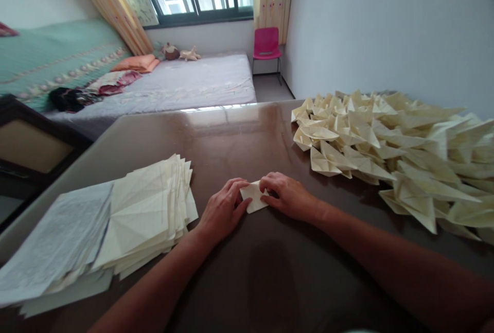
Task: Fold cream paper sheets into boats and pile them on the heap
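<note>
Fingers of left hand and right hand nearly closed on folded paper.

And there it sits, a small, four-sided piece of cream-coloured paper, its plain pale face turned up! The left fingers have its left edge, the right fingers cover its upper right, and the middle shows between them. Lower edge slanting up to the right, it's low at the glossy brown tabletop; flat or slightly lifted, hard to tell!
</note>
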### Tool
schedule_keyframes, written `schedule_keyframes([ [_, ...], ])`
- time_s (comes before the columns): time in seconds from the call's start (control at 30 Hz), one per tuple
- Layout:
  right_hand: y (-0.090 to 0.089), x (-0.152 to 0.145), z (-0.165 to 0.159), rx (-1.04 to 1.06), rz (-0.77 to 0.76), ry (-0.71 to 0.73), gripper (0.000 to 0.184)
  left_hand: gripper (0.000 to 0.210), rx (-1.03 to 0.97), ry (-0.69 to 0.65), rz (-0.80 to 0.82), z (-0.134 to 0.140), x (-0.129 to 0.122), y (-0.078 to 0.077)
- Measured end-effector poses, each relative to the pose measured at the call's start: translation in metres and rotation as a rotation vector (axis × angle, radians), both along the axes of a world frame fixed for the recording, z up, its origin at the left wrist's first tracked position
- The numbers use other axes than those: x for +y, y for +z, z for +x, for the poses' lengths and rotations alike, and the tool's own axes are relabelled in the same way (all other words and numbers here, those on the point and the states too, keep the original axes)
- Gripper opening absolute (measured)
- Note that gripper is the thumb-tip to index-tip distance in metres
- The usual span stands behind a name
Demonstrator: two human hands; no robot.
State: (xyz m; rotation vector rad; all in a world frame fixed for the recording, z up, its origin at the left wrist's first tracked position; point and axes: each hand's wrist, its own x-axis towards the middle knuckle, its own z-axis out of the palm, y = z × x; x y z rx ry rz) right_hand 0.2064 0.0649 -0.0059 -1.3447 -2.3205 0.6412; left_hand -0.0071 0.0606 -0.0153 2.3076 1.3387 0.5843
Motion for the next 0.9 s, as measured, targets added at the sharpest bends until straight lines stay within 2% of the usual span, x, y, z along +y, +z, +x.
schedule_keyframes([
  [0.1,-0.003,0.004,0.001,0.144,0.043,0.110,0.004,0.042,-0.086,0.057,-0.120,0.000,0.002,0.003],
  [0.2,-0.002,0.008,0.004,0.263,0.073,0.159,0.005,0.047,-0.199,0.062,-0.240,-0.002,0.006,0.004],
  [0.33,0.002,0.009,0.006,0.377,-0.015,0.170,0.006,0.052,-0.425,0.027,-0.444,-0.005,0.009,0.004],
  [0.43,0.003,0.007,0.003,0.533,-0.092,0.086,0.004,0.040,-0.609,0.007,-0.604,-0.003,0.009,0.007],
  [0.57,0.001,0.006,-0.005,0.788,-0.313,-0.089,0.047,0.030,-0.832,0.141,-0.635,0.002,0.007,0.012],
  [0.63,-0.001,0.006,-0.007,0.838,-0.402,-0.126,0.054,0.029,-0.882,0.189,-0.624,0.004,0.005,0.013],
  [0.7,-0.002,0.005,-0.010,0.836,-0.439,-0.119,0.050,0.030,-0.921,0.186,-0.649,0.007,0.002,0.012],
  [0.8,-0.005,0.000,-0.014,0.819,-0.437,-0.075,0.037,0.038,-0.967,0.113,-0.736,0.012,-0.002,0.010],
  [0.9,-0.005,-0.004,-0.016,0.761,-0.351,-0.056,0.030,0.040,-0.871,0.034,-0.736,0.016,-0.006,0.003],
])
